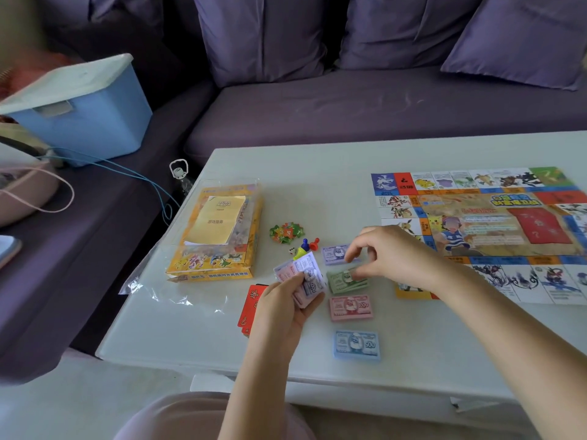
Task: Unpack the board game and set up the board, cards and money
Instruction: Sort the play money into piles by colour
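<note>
The game board (495, 223) lies unfolded on the right of the table. My left hand (282, 309) grips a fan of purple and pink play notes (301, 274). My right hand (390, 255) reaches over the sorted money, its fingertips on the green note pile (344, 282) and close to the purple pile (333, 254). A pink 1000 pile (349, 308) and a blue 500 pile (356, 344) lie in a column below. Red cards (251, 308) sit partly hidden under my left hand.
The yellow game box (219, 246) with a leaflet on top rests in a clear plastic bag at the table's left. Small paper tokens (286, 232), pawns (309, 245) and a die lie beside it. A purple sofa holds a blue storage bin (85, 112).
</note>
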`<state>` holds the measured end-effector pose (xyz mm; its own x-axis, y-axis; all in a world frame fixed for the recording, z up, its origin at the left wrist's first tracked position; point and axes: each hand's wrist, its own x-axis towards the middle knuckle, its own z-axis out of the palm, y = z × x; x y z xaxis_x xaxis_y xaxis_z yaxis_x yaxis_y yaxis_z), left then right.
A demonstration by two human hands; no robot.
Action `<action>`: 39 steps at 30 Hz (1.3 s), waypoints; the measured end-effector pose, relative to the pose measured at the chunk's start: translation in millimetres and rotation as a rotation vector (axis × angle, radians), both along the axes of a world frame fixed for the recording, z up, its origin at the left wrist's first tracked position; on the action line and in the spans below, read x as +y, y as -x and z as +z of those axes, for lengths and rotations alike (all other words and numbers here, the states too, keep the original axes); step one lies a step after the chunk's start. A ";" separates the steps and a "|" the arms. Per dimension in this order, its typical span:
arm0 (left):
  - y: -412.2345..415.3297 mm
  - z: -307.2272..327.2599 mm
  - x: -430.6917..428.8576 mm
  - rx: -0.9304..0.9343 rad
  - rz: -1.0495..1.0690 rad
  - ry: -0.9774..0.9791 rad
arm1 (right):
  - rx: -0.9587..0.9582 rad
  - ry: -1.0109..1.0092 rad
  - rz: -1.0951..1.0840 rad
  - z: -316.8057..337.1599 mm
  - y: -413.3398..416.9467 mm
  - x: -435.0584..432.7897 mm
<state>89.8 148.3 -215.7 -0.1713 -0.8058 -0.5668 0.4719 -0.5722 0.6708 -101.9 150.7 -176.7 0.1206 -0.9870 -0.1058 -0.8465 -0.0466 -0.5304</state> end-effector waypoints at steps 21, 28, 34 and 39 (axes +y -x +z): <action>3.7 -3.9 -1.9 -0.008 -0.032 0.024 | 0.169 -0.009 0.207 -9.1 -12.3 -4.4; 3.9 0.6 -0.7 -0.016 -0.033 0.019 | 0.118 0.010 0.203 -15.2 -12.5 -6.4; 0.8 7.3 1.3 -0.009 0.005 0.029 | -0.266 0.184 -0.037 -6.9 -16.6 5.5; 3.9 14.5 6.3 0.005 0.008 0.189 | -0.651 0.027 -0.187 -7.2 -32.9 21.4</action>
